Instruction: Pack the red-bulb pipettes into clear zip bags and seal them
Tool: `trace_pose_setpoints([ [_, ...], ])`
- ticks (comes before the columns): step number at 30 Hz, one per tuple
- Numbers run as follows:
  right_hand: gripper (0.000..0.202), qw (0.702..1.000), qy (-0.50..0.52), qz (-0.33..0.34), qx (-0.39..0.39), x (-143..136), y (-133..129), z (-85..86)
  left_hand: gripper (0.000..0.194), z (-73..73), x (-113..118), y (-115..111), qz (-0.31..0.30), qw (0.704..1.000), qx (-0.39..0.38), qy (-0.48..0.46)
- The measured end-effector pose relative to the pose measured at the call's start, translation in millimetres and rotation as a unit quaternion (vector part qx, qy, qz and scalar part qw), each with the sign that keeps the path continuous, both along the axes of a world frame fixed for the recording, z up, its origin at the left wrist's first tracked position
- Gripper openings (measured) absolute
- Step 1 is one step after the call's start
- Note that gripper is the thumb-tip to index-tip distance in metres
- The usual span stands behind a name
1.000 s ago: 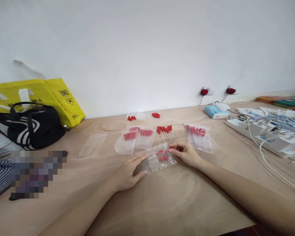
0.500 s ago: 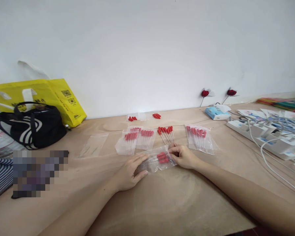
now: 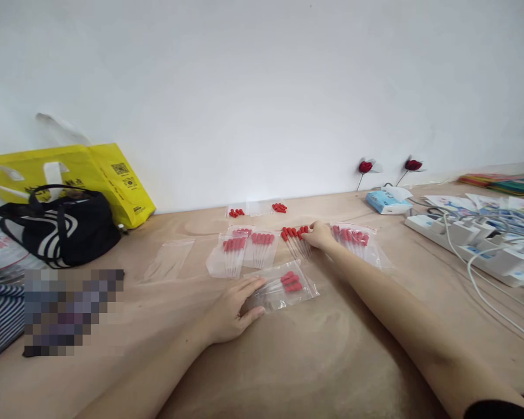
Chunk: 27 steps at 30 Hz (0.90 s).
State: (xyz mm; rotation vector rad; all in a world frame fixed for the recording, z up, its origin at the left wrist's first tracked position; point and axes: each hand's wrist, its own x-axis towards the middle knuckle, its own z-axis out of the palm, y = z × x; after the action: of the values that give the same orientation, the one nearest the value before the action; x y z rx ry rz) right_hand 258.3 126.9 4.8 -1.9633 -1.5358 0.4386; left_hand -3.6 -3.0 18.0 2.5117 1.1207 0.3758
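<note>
I see loose droppers (image 3: 291, 233) on table (image 3: 314, 361), beyond bag (image 3: 273, 291) | right hand (image 3: 321, 235): fingers narrow at bulbs (image 3: 284, 234), grip unclear | left hand (image 3: 232, 310): fingers wide, on bag | likely light, brittle; pinch soft bulbs

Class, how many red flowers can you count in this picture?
2. One red flower is by the wall, near the tissue pack; the other flower is farther right. No others show.

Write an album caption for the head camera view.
Left hand resting on a clear bag of red-topped droppers, right hand at loose droppers beyond.
</note>
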Motion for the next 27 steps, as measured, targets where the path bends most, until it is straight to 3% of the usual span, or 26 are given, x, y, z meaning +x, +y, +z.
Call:
trace_pose_setpoints([
  [5,0.008,1.000,0.014,-0.007,-0.024,-2,6,1.5,0.047,-1.1,0,1,-0.001,1.000,0.002,-0.005],
  [12,0.057,0.990,0.127,0.020,0.055,15,-18,2.1,0.047,-0.8,0,0,0.000,1.000,0.005,-0.010],
  [18,0.054,0.913,0.382,0.061,0.131,13,-69,-12.1,0.048,-3.3,-1,1,0.007,1.000,0.003,-0.006],
  [27,0.040,0.852,0.502,0.072,0.129,-7,-89,-20.8,0.048,-0.6,1,0,0.008,1.000,0.002,-0.015],
])
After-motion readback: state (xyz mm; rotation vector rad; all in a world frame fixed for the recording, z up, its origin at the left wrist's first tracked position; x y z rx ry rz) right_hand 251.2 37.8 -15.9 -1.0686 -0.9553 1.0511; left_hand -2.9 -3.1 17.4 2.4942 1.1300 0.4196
